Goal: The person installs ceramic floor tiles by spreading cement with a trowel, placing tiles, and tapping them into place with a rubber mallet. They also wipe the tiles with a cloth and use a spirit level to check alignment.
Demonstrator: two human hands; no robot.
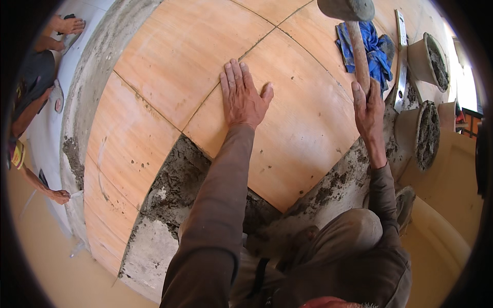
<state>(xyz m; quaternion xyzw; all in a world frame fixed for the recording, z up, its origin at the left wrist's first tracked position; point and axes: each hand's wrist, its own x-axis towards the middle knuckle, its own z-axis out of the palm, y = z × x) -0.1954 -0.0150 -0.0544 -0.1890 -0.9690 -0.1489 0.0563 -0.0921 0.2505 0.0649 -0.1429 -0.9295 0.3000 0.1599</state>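
My left hand lies flat on a large orange-beige floor tile, by its joint with the neighbouring tile. Its fingers are stretched out and the thumb stands apart. My right hand is wrapped round the wooden handle of a mallet, raised over the right side of the floor. The mallet's dark grey head is at the top of the view, apart from the tile. Dark wet mortar shows beside the tile's near corner, partly hidden by my left forearm.
A crumpled blue cloth and a metal level lie at the far right. Tubs of mortar stand along the right side. At the left, other people crouch; one hand holds a thin tool by the tile edge.
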